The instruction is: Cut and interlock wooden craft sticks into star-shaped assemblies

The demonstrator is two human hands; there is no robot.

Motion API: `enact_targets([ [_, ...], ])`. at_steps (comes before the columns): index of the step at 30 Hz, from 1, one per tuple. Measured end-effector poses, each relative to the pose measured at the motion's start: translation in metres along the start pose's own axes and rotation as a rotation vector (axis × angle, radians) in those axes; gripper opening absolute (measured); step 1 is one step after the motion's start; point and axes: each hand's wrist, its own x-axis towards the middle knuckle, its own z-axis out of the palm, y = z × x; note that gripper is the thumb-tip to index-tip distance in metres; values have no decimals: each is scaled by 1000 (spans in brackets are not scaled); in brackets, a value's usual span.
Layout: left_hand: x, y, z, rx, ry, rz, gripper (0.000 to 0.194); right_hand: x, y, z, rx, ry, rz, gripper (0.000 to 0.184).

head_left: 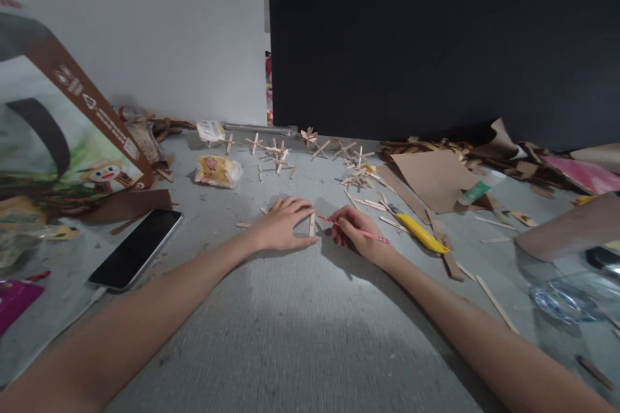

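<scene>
My left hand (281, 225) lies on the grey table with thumb and fingers spread. Between its thumb and forefinger is a short wooden stick (312, 224), touching or nearly touching the fingertips. More stick ends (243, 225) show at the left of that hand. My right hand (356, 232) is closed round a pink pencil (372, 235), its tip pointing left towards the short stick, a small gap away. Just right of this hand, a yellow utility knife (419, 232) lies among loose wooden sticks (371, 205).
Several small crossed-stick pieces (279, 158) stand behind the hands. A phone (138, 249) with a cable lies left, near a large printed bag (72, 116). To the right are brown cardboard (429, 180), a cardboard tube (569, 229) and a clear plastic bottle (566, 300). A wrapped snack (217, 171) sits behind.
</scene>
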Motion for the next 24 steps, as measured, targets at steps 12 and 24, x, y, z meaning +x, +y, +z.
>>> enact_targets([
  [12,3,-8,7,-238,152,-35,71,-5,-9,0,-315,84,-126,31],
  [24,-2,0,6,-506,173,-90,69,-6,-4,-1,-511,91,-269,29],
])
